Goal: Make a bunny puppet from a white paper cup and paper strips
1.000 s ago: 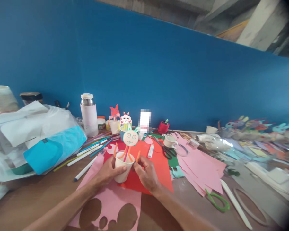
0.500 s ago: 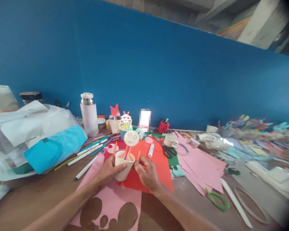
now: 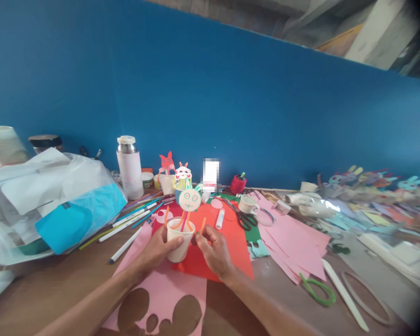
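Observation:
A white paper cup is held by my left hand, its thumb across the front. Orange and purple stems stand in the cup, and a pale round rabbit face with green ears rises above it. My right hand, just right of the cup, pinches an orange strip between thumb and fingers. Another orange strip sticks up at the cup's left side. Beneath lie a red sheet and a pink sheet with cut-out holes.
Markers and a pink bottle stand or lie left, beside a plastic bag. Black scissors, a glue stick, a mug, pink sheets and a green loop are to the right.
The orange strip in my right hand has shifted slightly right, away from the cup. The cup and rabbit face have moved slightly up and left.

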Tool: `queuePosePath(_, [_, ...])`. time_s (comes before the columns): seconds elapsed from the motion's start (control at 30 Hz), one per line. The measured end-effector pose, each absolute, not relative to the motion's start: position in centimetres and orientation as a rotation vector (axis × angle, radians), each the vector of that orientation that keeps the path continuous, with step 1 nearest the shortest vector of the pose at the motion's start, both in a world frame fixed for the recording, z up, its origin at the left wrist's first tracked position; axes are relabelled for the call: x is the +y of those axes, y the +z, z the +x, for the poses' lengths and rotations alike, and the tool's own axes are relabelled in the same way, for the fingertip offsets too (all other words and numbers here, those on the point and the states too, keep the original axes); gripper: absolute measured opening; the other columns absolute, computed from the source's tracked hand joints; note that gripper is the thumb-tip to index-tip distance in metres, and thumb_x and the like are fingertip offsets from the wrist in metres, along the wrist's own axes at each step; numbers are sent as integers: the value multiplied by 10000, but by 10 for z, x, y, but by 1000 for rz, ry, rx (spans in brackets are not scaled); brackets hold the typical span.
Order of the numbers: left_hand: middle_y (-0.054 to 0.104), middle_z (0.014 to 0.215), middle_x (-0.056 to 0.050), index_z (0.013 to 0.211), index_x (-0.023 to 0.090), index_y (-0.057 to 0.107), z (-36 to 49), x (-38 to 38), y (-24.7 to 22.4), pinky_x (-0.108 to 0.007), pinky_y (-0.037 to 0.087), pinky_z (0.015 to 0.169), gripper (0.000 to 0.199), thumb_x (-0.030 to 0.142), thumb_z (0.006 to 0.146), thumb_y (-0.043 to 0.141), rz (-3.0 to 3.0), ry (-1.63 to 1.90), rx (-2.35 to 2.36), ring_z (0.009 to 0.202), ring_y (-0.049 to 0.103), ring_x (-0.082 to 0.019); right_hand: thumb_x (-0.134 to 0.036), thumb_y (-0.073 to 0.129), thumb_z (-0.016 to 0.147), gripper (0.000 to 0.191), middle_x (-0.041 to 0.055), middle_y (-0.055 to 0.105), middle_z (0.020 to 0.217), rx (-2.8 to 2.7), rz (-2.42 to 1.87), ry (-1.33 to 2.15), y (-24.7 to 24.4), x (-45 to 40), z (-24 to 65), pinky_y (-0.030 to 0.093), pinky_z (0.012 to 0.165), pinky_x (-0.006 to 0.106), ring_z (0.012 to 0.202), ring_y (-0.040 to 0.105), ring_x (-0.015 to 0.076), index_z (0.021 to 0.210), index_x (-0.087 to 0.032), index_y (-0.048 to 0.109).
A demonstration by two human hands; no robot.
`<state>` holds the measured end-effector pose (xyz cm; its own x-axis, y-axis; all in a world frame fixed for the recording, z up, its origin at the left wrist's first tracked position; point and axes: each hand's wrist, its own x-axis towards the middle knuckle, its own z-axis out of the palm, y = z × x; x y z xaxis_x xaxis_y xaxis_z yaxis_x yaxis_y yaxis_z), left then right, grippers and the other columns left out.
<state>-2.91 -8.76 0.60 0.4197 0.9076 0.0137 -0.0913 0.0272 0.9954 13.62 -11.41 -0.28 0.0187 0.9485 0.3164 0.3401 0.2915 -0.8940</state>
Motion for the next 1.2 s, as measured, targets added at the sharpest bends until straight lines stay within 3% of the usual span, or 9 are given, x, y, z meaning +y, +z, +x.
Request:
queuePosePath(0.4, [633,1052,-87,1097,159,508,-24,-94,13,-329,472,784,478,360,678,618,1312,1030,883,959,576,-253,-331,466,822,210,-17,542,647,-1463,-1132,818,-5,-113,135,372,567,212,619,496,106,684,-174,472])
queuePosePath(0.6, [622,1091,-100,1164,153,469,-21,-97,14,-354,468,818,559,330,661,637,1290,1053,853,964,585,-259,-339,457,826,248,-20,536,632,-1471,-1148,764,-9,-109,135,376,577,212,614,491,102,647,-170,480])
queuePosePath(0.83, [608,1123,-88,1140,174,482,-22,-94,7,-327,468,817,499,335,688,618,1321,1035,840,976,583,-248,-324,459,827,196,-13,551,680,-1477,-1125,746,-8,-111,136,387,598,211,639,499,105,716,-170,508])
queuePosePath(1.2, [615,1091,-110,1197,163,400,-20,-92,2,-342,466,815,651,327,630,674,1334,1068,868,975,582,-257,-347,466,814,224,-14,558,641,-1461,-1138,736,-9,-110,136,402,603,216,608,498,105,699,-169,539])
